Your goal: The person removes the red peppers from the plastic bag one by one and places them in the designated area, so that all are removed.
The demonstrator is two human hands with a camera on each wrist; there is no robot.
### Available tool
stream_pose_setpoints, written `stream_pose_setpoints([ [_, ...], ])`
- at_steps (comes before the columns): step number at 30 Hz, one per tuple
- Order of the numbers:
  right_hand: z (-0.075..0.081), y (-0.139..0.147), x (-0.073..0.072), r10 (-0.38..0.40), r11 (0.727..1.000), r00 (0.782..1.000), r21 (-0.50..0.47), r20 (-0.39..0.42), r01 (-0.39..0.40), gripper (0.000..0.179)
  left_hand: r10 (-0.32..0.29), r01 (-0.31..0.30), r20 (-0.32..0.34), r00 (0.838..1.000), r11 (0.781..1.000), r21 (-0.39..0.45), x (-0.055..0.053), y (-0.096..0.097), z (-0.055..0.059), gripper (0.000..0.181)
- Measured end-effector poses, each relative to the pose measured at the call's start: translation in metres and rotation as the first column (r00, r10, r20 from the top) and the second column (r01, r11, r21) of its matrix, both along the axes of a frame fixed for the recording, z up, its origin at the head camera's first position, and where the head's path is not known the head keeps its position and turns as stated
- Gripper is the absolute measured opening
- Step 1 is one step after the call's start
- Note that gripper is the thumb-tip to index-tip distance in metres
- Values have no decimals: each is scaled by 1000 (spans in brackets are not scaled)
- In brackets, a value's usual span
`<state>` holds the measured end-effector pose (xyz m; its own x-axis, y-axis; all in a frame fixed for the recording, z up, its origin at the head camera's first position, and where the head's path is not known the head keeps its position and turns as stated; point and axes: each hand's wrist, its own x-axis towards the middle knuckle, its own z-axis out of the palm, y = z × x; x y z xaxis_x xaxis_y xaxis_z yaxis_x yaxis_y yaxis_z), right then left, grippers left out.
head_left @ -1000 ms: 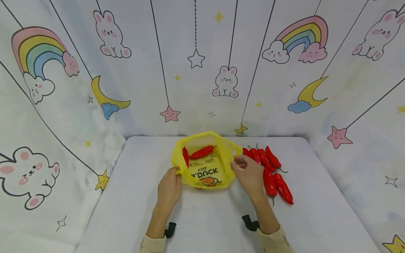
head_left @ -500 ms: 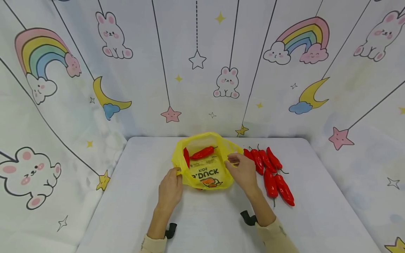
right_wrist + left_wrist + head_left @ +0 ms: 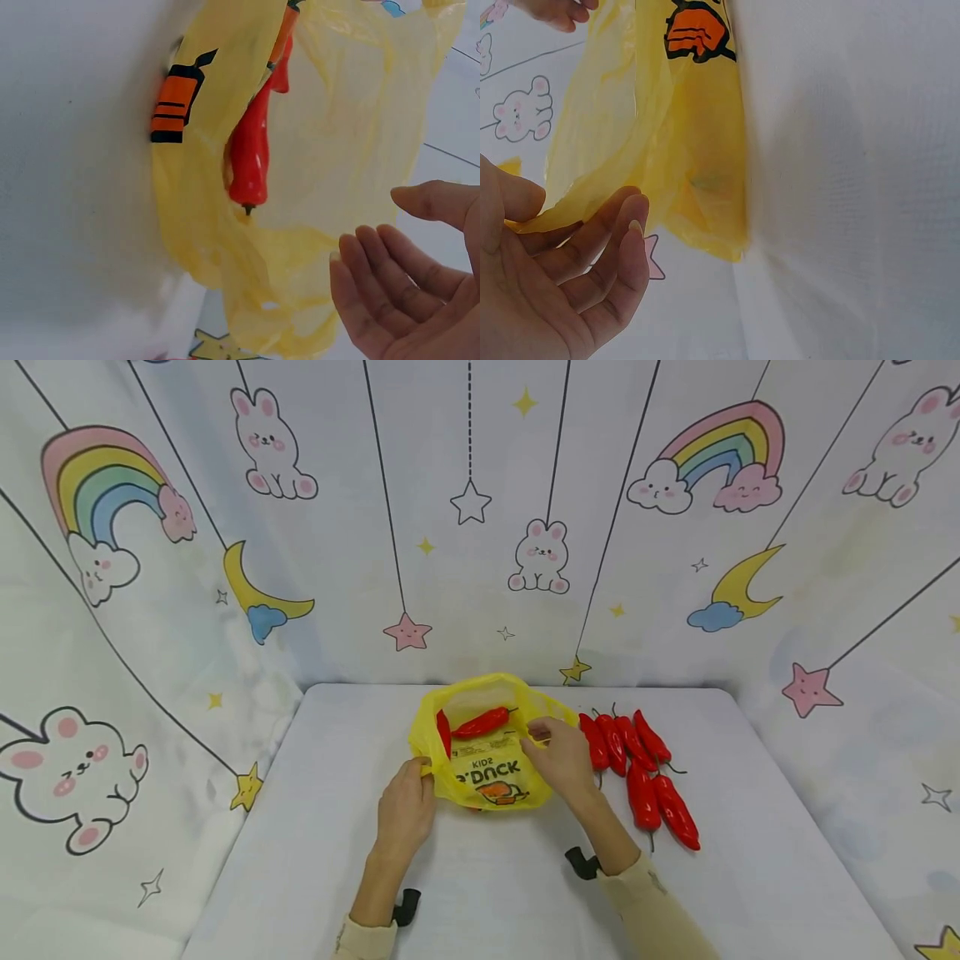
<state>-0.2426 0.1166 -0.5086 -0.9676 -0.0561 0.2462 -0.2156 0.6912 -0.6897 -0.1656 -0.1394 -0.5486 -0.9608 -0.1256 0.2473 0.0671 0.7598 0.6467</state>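
Observation:
A yellow plastic bag (image 3: 452, 789) with printed lettering stands open-mouthed in the middle of the table. Inside it, a red chili pepper (image 3: 482, 724) lies across the back, and another red pepper (image 3: 443, 732) shows at the left. My left hand (image 3: 405, 806) pinches the left of the bag's rim between thumb and fingers, as the left wrist view shows too. Over the bag's right side is my right hand (image 3: 562, 760), its fingers loosely bent and thumb apart, holding nothing. In the right wrist view, the stem end of the pepper (image 3: 250, 157) points towards that hand's side.
Several red peppers (image 3: 643, 797) lie in a group on the table (image 3: 495, 885), right of the bag. A cloth backdrop (image 3: 337, 527) with rabbits, stars and rainbows rises behind and at both sides.
My right hand has moved left, from beside the bag's right edge to over its opening, uncovering more of the outside peppers. My left hand keeps its pinch on the rim.

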Motion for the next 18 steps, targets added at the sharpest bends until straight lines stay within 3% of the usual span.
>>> stream_pose_setpoints([
  [9, -5, -7, -15, 6, 996, 1000, 86, 17, -7, 29, -2, 2, -7, 1000, 1000, 5, 0, 1, 0, 31],
  [18, -12, -13, -28, 56, 995, 994, 72, 90, -63, 35, -2, 2, -1, 1000, 1000, 8, 0, 1, 0, 32],
])
